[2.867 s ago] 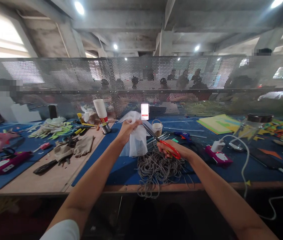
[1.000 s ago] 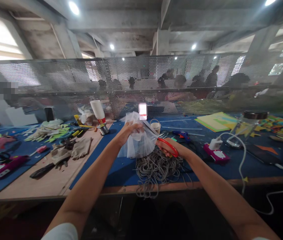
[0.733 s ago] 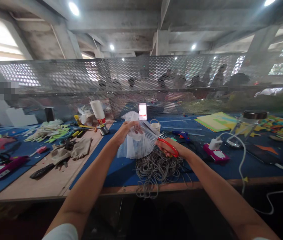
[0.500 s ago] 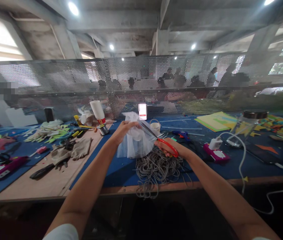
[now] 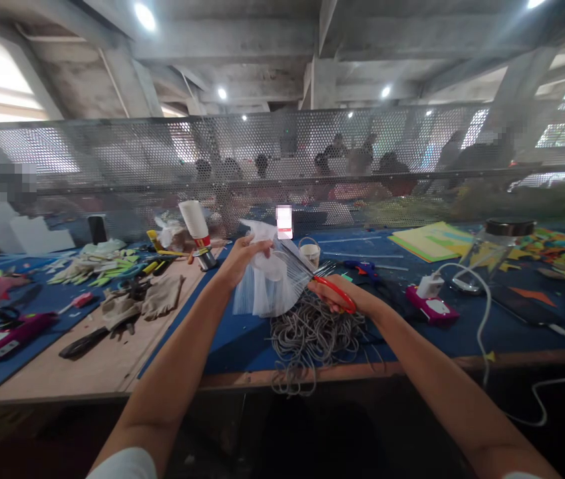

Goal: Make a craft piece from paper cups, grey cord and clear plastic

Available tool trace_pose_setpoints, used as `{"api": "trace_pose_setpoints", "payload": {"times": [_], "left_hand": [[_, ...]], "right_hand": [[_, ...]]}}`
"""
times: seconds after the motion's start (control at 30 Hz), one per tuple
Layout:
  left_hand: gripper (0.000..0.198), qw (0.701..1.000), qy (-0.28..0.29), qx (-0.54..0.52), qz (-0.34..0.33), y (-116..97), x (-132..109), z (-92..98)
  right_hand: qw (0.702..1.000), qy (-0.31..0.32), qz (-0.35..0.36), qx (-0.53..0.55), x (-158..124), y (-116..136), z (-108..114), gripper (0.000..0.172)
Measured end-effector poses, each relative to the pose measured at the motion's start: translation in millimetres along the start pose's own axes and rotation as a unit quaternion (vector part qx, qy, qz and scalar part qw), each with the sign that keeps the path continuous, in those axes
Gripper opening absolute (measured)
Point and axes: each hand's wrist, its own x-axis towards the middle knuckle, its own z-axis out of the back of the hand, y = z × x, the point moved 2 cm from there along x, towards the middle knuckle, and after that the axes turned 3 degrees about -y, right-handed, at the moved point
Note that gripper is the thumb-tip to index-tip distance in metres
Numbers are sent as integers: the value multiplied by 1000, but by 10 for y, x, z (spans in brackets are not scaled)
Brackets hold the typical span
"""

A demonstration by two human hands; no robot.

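Sheer white pleated fabric (image 5: pixel 267 289) spreads over the blue table surface in front of me. My left hand (image 5: pixel 248 256) pinches it near its upper left, fingers closed. In my right hand (image 5: pixel 332 296) are scissors with a red handle (image 5: pixel 346 297), their blades pointing up and left over the fabric's right side. Whether the blades are cutting the fabric I cannot tell. A tangled heap of grey cord (image 5: pixel 317 339) lies below the right hand, beside the fabric's lower edge.
Behind the fabric stand a lit phone (image 5: pixel 285 223) and a small white bucket (image 5: pixel 310 253). Stacked paper cups (image 5: pixel 193 219) lean at the left, near work gloves (image 5: pixel 162 298). A blue glue gun (image 5: pixel 361 268), purple power strip (image 5: pixel 430 307) and lidded jar (image 5: pixel 494 249) are rightward.
My left hand has shifted slightly left and down, its grip on the fabric kept. The fabric's upper edge has moved a little left. My right hand and the scissors look almost unchanged.
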Motion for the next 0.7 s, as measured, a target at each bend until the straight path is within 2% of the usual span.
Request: {"api": "trace_pose_setpoints", "payload": {"times": [0.13, 0.4, 0.7], "left_hand": [[30, 1000, -5, 0, 8, 30, 9, -4], [40, 999, -22, 23, -10, -48, -24, -19], [35, 998, -39, 37, -43, -69, -20, -38]], "right_hand": [[1000, 4, 3, 6, -4, -8, -2, 56], [1000, -7, 12, 1, -59, 85, -11, 55], [1000, -7, 17, -2, -64, 86, -23, 56]]}}
